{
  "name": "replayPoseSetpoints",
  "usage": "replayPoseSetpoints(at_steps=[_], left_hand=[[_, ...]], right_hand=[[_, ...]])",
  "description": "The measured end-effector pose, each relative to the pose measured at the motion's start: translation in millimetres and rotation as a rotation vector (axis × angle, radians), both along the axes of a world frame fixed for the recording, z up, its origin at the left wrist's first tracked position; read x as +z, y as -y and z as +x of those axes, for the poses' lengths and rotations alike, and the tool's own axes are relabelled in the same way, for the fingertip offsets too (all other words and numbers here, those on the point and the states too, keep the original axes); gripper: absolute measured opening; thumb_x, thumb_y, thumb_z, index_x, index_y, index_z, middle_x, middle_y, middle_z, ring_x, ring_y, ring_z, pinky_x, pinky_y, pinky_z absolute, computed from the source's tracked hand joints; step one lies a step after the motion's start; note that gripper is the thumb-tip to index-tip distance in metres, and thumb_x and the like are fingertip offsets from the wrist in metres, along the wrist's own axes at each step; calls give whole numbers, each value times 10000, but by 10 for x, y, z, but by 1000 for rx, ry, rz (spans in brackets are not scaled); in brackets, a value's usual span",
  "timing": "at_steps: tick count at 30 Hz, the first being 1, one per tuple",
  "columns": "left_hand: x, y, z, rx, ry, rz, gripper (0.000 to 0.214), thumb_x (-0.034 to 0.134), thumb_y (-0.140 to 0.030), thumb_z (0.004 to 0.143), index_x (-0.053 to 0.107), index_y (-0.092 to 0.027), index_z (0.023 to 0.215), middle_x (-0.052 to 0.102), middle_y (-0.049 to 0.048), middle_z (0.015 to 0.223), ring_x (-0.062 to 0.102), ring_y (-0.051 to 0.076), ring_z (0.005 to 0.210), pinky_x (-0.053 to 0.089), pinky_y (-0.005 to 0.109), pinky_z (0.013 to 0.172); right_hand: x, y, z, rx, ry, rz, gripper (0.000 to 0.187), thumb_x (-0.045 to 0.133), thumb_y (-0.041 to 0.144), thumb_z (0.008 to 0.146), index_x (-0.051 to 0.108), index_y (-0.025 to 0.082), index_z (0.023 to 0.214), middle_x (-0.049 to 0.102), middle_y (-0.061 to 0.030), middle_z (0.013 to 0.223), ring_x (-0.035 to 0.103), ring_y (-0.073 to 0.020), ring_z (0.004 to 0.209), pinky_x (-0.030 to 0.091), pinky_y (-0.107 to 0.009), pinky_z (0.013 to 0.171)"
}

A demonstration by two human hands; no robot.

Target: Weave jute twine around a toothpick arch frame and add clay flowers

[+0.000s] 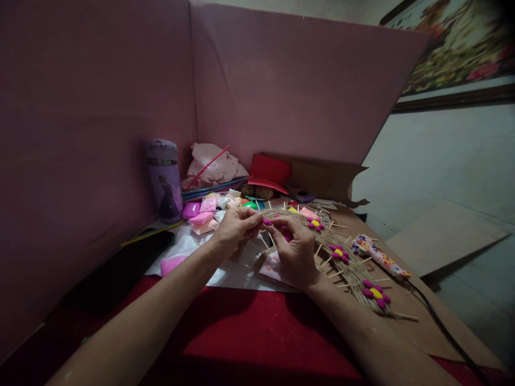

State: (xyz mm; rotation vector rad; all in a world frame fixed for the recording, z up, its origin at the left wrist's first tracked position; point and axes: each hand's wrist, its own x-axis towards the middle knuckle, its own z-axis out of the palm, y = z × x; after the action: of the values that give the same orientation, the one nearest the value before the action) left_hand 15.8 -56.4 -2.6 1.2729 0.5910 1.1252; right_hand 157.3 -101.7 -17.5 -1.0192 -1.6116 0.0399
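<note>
Between the fingertips of my left hand (237, 229) and my right hand (296, 252) is a small magenta clay piece (267, 221). Both hands pinch it from either side, fingers bent. Just beyond and to the right curves a band of woven twine (351, 277) with thin sticks poking out along its edges. Magenta clay flowers with yellow centres, such as this clay flower (376, 294), sit along the band. Part of the band is hidden behind my right hand. Below that hand lies a pale cloth with pink marks (273, 267).
Left of my hands are several packets of coloured clay (201, 218) on white plastic (183, 244). A purple tumbler (164, 182) stands behind them. A flower-patterned glue gun (380, 257) with a black cord rests on cardboard (426, 316) at right. Red cloth (257, 327) covers the front.
</note>
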Motion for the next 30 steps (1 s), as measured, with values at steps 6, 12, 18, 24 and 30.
replayPoseSetpoints(at_steps=[6,12,18,24,30], left_hand=[[21,16,2,1,-4,-46,318,764,-365,597,560,-122,619,565,-15,515,433,39,402,292,171,402],[-13,-7,-4,7,-9,-25,297,752,-359,623,579,-118,634,554,-16,513,443,40,412,306,169,413],[6,10,2,17,-14,-43,331,750,-408,612,590,-119,633,575,-7,563,452,38,425,322,171,419],[72,69,8,18,-137,27,296,742,-388,627,639,-111,645,548,-15,532,442,35,454,311,162,441],[65,72,15,26,-130,47,303,735,-397,628,635,-112,644,534,-22,518,422,35,439,300,171,436]], right_hand=[[-6,-2,-2,14,2,-2,42,591,240,832,618,208,842,623,-4,776,556,-143,680,433,-279,636],[-24,-17,6,19,-10,-3,56,573,242,841,616,213,862,625,-9,800,570,-149,700,446,-289,646],[-29,-19,4,6,-4,12,44,575,218,836,615,215,854,620,-2,782,565,-147,693,443,-287,645],[-19,-11,-1,-7,4,26,28,587,192,826,608,208,836,601,13,746,542,-132,664,427,-268,624],[-23,-13,4,-7,4,33,29,592,189,824,608,207,840,604,13,749,538,-128,656,424,-263,620]])
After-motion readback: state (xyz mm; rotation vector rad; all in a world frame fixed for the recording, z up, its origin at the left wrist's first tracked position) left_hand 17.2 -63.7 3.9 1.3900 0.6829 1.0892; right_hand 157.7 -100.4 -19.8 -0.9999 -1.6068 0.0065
